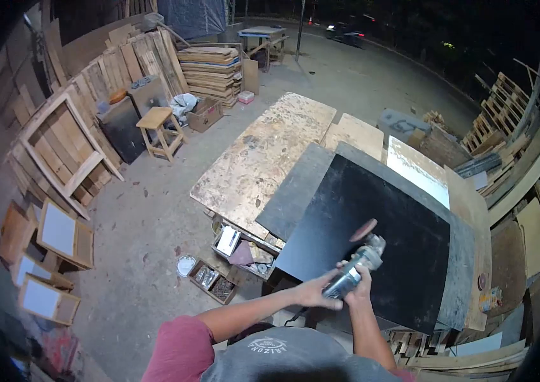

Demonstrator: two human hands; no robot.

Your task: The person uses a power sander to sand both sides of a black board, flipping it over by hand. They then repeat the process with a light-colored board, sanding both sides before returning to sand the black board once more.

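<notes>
Both hands are on an angle grinder (354, 270), held at a slant above a black panel (403, 235). A reddish-brown disc (363, 230) is fitted at its head and stands up off the panel surface. My left hand (316, 293) closes around the rear of the grinder's body. Farther forward, my right hand (360, 284) wraps the body from the right side, its fingers partly hidden behind the tool. Under the black panel lies a larger grey board (463, 270).
A stained wooden worktable (263, 153) stretches ahead. Left of it are an open drawer (244, 251) of odds and ends and a hardware box (212, 282) on the floor. A stool (158, 127) and leaning planks stand farther left. A can (490, 299) sits at the right edge.
</notes>
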